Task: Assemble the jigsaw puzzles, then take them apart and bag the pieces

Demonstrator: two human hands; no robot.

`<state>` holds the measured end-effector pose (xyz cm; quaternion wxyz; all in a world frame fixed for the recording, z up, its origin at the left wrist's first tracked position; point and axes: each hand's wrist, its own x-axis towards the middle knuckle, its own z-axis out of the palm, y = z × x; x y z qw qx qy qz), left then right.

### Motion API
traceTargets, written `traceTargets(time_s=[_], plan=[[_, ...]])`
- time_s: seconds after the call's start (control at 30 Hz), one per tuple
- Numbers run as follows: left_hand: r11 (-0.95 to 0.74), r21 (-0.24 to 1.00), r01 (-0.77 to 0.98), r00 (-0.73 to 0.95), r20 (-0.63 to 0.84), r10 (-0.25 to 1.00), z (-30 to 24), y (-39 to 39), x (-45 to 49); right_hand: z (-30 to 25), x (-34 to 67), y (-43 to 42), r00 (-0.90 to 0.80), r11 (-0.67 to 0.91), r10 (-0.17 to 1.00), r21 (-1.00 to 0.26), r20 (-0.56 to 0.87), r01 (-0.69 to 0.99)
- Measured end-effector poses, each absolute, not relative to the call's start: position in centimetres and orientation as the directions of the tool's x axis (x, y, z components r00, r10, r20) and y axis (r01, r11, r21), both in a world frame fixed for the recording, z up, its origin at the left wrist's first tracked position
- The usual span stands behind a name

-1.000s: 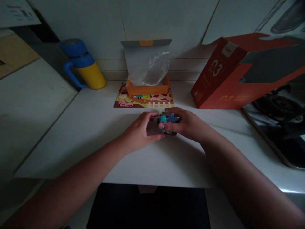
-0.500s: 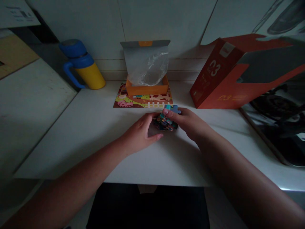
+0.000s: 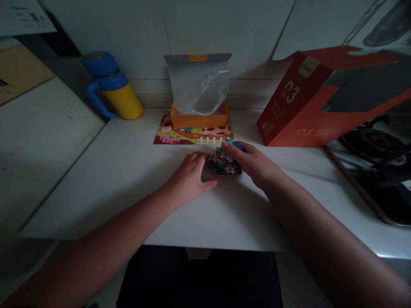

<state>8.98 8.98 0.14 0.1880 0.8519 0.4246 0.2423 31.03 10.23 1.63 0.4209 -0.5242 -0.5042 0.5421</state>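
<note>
So the small heap of multicoloured flat cardboard puzzle pieces (image 3: 224, 164) sits just right of centre frame, on the smooth white countertop (image 3: 205, 218). Right hand (image 3: 252, 160) has thumb and fingers closed on a teal-and-blue cardboard puzzle piece (image 3: 238, 146) at the heap's upper right edge. Left hand (image 3: 189, 177) is curved open on the heap's left, thumb and fingers spread apart; can't tell if its fingertips touch. Upper centre there's an open orange cardboard box (image 3: 201, 121) with a crinkly clear plastic bag (image 3: 207, 96) inside, sitting on a colourful flat farm-scene sheet (image 3: 180, 139).
</note>
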Motion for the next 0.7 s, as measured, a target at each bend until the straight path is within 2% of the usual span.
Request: traceTargets(time_s=[0.1, 0.17, 0.33, 0.5, 0.7], plan=[[-0.564, 0.414, 0.714, 0.511, 0.243, 0.825, -0.1, 9.2, 9.3, 1.5, 30.9, 10.3, -0.069, -0.158, 0.984, -0.984, -0.164, 0.086], [-0.555, 0.383, 0.739, 0.504, 0.234, 0.832, -0.2, 9.4, 9.6, 1.5, 30.7, 10.3, -0.057, -0.162, 0.985, -0.984, -0.166, 0.072], [-0.544, 0.374, 0.751, 0.486, 0.244, 0.839, -0.2, 9.7, 10.0, 1.5, 30.2, 9.9, -0.012, -0.141, 0.99, -0.985, -0.143, 0.094], [-0.526, 0.347, 0.776, 0.462, 0.254, 0.849, -0.2, 9.7, 10.3, 1.4, 29.7, 9.6, -0.061, -0.103, 0.992, -0.99, -0.109, 0.093], [-0.521, 0.374, 0.767, 0.446, 0.272, 0.853, -0.2, 9.8, 10.3, 1.5, 28.9, 9.2, -0.063, -0.082, 0.994, -0.991, -0.088, 0.102]])
